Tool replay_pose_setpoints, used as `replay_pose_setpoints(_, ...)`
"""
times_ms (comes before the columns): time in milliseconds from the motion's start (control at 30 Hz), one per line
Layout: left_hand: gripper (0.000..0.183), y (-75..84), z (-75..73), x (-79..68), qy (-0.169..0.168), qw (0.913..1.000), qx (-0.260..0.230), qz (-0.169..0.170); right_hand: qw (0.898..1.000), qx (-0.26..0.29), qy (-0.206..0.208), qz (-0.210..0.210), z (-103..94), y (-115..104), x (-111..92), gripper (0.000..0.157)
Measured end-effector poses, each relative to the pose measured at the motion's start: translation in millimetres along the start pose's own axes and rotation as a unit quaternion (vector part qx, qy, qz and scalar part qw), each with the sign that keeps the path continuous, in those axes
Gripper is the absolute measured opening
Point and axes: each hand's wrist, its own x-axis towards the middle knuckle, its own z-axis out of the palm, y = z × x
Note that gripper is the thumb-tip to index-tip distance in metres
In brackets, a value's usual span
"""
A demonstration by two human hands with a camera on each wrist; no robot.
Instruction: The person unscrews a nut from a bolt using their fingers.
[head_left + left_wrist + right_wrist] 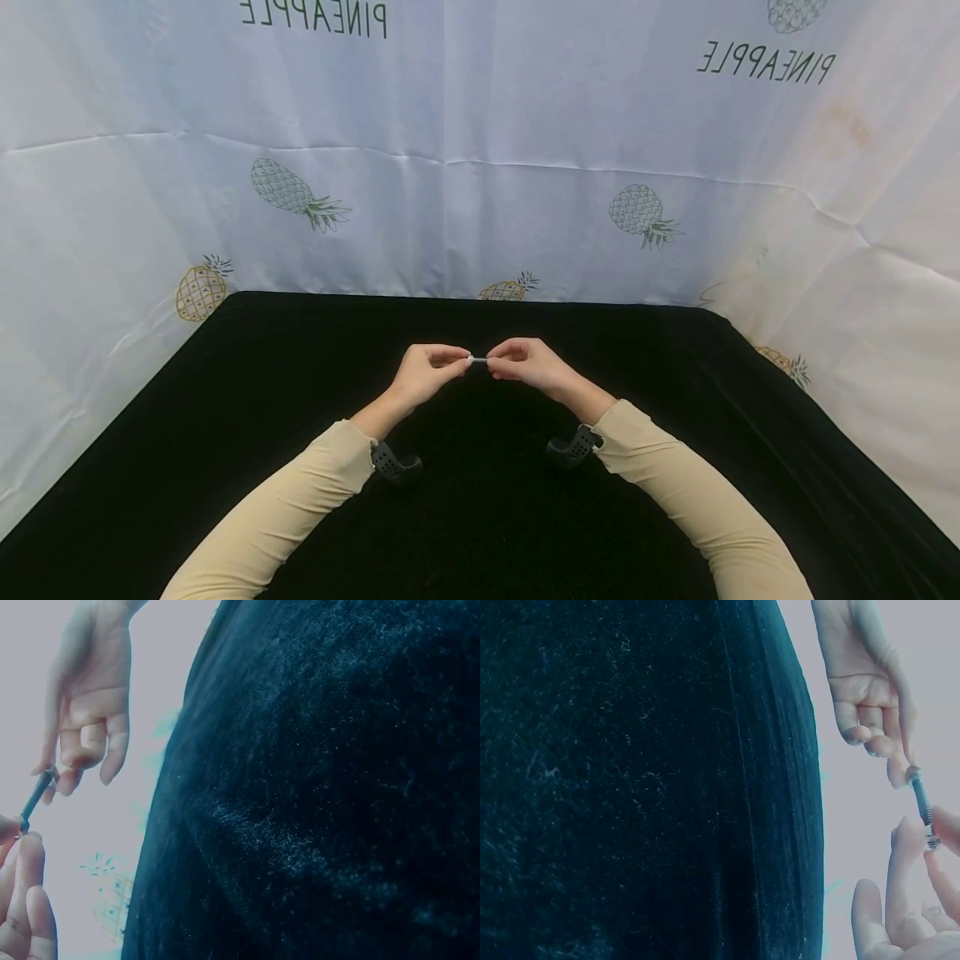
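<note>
A slim metal bolt (480,360) spans the gap between both hands, lying roughly level in the head view. My left hand (422,373) pinches its head end between thumb and fingertips. At the opposite end, my right hand (534,367) pinches the bolt with thumb and fingers. Threads run along the exposed shank (923,801) in the right wrist view. There, a shiny nut-like ring (931,837) shows at the right fingertips, partly covered by them. Both hands are held up over the black cloth.
Black cloth (480,517) covers the table. White curtains with pineapple prints (480,225) rise behind it and at both sides. Each wrist, below a beige sleeve, carries a dark strapped device, one on the left (396,465) and one on the right (572,447).
</note>
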Motion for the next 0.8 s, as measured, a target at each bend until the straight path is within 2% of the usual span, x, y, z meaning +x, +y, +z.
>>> replay_pose_setpoints(167, 0.024, -1.6, 0.2, 1.2, 0.001, 1.0, 0.002, 0.0, 1.0, -0.012, 0.013, -0.014, 0.3, -0.6, -2.0, 0.027)
replay_pose_setpoints(600, 0.024, 0.4, 0.9, -0.1, 0.003, 1.0, 0.0, -0.001, 0.999, 0.012, 0.025, -0.021, 2.3, -0.1, -1.7, 0.025)
replay_pose_setpoints(800, 0.025, 0.5, 1.0, 0.6, 0.006, 1.0, 0.001, 0.0, 0.999, 0.014, 0.022, -0.024, 2.4, 0.5, -1.1, 0.034)
